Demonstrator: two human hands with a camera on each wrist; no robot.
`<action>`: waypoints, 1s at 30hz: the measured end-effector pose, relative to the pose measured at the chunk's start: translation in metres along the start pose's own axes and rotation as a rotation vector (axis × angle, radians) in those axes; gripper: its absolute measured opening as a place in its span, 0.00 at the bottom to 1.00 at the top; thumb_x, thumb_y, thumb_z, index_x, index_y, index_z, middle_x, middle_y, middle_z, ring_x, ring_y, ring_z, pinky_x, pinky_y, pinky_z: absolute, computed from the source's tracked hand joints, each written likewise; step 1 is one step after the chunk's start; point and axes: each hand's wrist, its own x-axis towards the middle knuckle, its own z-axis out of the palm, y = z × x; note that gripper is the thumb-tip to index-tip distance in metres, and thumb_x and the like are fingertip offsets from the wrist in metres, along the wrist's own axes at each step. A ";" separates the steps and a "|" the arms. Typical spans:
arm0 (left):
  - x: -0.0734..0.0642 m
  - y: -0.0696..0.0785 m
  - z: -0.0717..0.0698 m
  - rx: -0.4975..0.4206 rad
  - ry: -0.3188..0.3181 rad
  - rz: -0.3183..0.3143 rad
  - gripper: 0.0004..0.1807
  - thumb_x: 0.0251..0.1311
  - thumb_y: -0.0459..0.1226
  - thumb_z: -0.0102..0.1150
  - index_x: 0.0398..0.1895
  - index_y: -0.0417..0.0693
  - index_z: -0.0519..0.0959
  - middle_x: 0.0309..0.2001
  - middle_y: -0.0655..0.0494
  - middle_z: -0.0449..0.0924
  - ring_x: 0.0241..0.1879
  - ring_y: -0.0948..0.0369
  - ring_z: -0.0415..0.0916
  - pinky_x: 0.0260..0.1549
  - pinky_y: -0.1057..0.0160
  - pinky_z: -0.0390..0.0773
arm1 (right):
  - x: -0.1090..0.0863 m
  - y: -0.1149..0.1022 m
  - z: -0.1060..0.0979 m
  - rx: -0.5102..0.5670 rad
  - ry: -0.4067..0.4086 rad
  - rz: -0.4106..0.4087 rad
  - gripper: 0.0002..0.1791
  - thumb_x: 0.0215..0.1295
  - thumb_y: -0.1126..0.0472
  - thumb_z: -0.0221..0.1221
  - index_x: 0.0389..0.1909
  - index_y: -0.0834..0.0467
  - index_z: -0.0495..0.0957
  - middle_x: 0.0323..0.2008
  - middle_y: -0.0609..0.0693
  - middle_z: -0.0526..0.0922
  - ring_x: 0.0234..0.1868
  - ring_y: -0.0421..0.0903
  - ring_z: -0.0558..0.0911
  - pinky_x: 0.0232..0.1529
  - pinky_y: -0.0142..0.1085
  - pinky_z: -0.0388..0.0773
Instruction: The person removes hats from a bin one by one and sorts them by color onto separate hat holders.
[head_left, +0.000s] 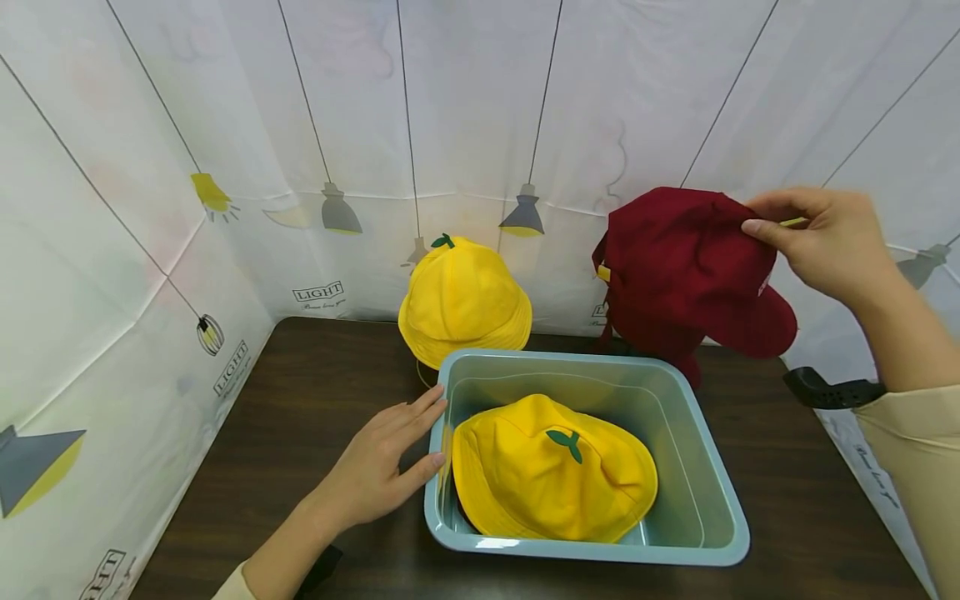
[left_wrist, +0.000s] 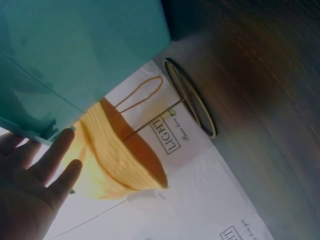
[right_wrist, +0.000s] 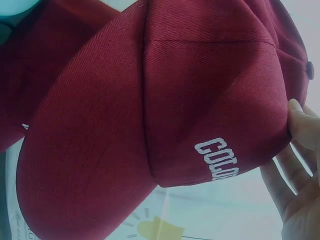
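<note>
My right hand [head_left: 832,237] pinches a dark red baseball cap [head_left: 682,267] by its crown, thumb on the near side, above the table at the back right. White letters show on the cap's front panel [right_wrist: 220,110] in the right wrist view. My left hand [head_left: 382,458] rests with extended fingers at the left rim of a light blue plastic bin [head_left: 585,550]. Inside the bin lies a yellow bucket hat [head_left: 555,479] with a green leaf on it. The left wrist view has the left fingers [left_wrist: 52,155] at the bin's rim.
Behind the bin, a second yellow bucket hat [head_left: 465,300] hangs on a wire stand with a ring base [left_wrist: 200,107]. More dark red fabric [right_wrist: 55,55] shows behind the held cap. A white lamp-print curtain [head_left: 465,108] closes off the back of the dark wooden table [head_left: 322,375].
</note>
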 end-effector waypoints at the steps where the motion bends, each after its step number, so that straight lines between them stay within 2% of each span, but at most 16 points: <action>1: 0.000 0.000 0.000 0.001 0.001 0.001 0.33 0.74 0.47 0.59 0.78 0.43 0.69 0.81 0.53 0.60 0.73 0.54 0.69 0.68 0.41 0.70 | 0.000 0.002 0.001 0.004 -0.005 0.005 0.15 0.71 0.62 0.67 0.54 0.66 0.85 0.29 0.16 0.78 0.30 0.18 0.78 0.30 0.16 0.71; 9: -0.001 0.000 0.001 -0.003 0.009 0.005 0.33 0.76 0.48 0.57 0.77 0.43 0.69 0.80 0.53 0.60 0.73 0.55 0.69 0.68 0.41 0.70 | 0.000 0.020 0.011 0.002 -0.048 0.035 0.16 0.73 0.59 0.66 0.55 0.65 0.85 0.30 0.18 0.79 0.31 0.19 0.78 0.32 0.16 0.72; 20: -0.003 -0.001 0.002 -0.008 -0.012 -0.018 0.33 0.75 0.47 0.58 0.78 0.43 0.68 0.81 0.55 0.59 0.74 0.54 0.68 0.68 0.40 0.70 | -0.005 0.040 0.029 -0.019 -0.056 0.021 0.16 0.71 0.59 0.67 0.53 0.64 0.86 0.31 0.16 0.77 0.34 0.17 0.76 0.31 0.17 0.71; 30: -0.003 0.000 0.001 -0.017 -0.007 -0.024 0.33 0.77 0.49 0.56 0.78 0.45 0.68 0.81 0.55 0.59 0.74 0.55 0.67 0.68 0.40 0.69 | -0.008 0.054 0.042 -0.038 -0.079 0.046 0.15 0.72 0.57 0.67 0.53 0.62 0.87 0.32 0.20 0.79 0.37 0.21 0.74 0.33 0.20 0.69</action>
